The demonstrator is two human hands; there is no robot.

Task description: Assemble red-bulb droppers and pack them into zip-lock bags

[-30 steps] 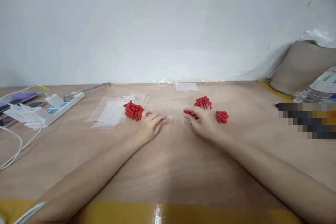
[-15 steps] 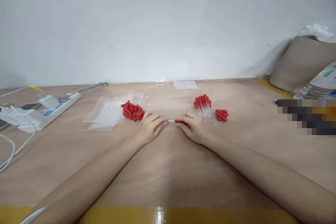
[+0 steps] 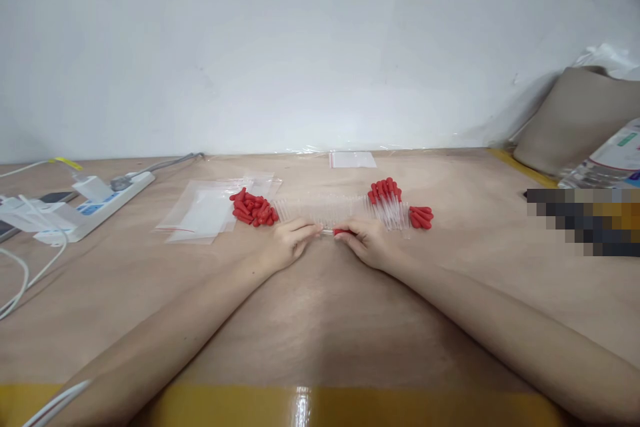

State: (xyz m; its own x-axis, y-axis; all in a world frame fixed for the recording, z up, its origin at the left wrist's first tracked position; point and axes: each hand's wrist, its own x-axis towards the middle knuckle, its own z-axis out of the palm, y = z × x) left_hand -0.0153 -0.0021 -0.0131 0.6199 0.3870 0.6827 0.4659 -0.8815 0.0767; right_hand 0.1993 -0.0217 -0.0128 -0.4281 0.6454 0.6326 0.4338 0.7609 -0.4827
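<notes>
Left hand [image 3: 290,245] pinches clear tube [image 3: 326,231], right hand [image 3: 369,245] pinches red bulb [image 3: 343,232]. A skewed push could snap the tube.

Both forearms are shown bare, from the lower edge of the view up to the wrists. The left hand [image 3: 287,247] and the right hand [image 3: 367,245] are likewise uncovered. A thin white cable [image 3: 55,403] is seen beside the left forearm.

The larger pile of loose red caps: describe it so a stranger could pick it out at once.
On the wooden table, find the clear plastic bags left of centre. The pile of red caps lies at their right edge, beyond the left hand. Unlike the tube-fitted caps farther right, these lie loose.
</notes>
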